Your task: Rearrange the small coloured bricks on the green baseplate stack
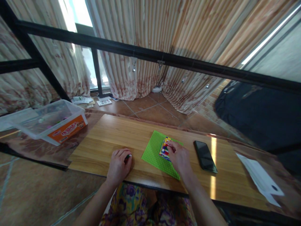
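On the table [113,133], left hand [119,164] curls round pieces [127,157]; right hand [180,157] bends over bricks [164,152], grip unclear.

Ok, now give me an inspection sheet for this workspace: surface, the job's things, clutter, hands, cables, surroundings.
Surface: wood-grain board, with a bright strip of light across its right part.
Job's things: green studded baseplate on the board; multicoloured brick build on the baseplate.
Clutter: dark phone right of the baseplate; white flat item at the board's right end; clear plastic bin with an orange label to the left.
Hands: right hand has its fingertips at the build; left hand is curled around a small dark piece, too small to identify.
Cables: nothing seen.
Surroundings: striped curtains, tiled floor, papers near the window.
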The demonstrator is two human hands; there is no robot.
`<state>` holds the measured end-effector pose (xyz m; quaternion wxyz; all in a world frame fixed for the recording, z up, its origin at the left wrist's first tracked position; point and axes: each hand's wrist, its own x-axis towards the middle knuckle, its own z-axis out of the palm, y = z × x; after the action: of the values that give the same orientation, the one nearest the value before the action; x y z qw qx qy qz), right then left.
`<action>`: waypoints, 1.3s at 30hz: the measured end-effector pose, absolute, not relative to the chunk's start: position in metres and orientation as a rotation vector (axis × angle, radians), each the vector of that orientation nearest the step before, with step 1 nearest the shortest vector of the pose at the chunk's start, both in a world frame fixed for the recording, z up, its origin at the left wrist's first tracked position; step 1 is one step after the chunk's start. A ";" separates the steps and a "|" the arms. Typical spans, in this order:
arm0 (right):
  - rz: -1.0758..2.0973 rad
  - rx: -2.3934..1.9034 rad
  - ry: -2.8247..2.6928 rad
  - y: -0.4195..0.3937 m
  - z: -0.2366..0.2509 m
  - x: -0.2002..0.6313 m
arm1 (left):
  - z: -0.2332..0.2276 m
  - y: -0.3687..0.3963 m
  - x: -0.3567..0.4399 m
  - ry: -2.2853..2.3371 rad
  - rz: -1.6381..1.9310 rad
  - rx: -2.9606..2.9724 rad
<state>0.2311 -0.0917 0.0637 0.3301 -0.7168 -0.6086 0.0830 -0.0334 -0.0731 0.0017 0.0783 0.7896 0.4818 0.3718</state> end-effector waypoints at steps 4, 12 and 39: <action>0.329 -1.839 -1.405 -0.094 0.065 0.232 | 0.000 -0.073 -0.034 1.440 1.115 2.366; 0.385 -1.865 -1.333 -0.087 0.069 0.230 | 0.003 -0.074 -0.033 1.443 1.104 2.363; 0.446 -1.680 -1.224 -0.105 0.075 0.208 | 0.004 -0.077 -0.032 1.440 1.118 2.254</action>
<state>0.2078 -0.1045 0.0749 0.4860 -0.6906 -0.5032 0.1833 -0.0324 -0.0772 0.0035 0.1212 0.7718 0.4930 0.3828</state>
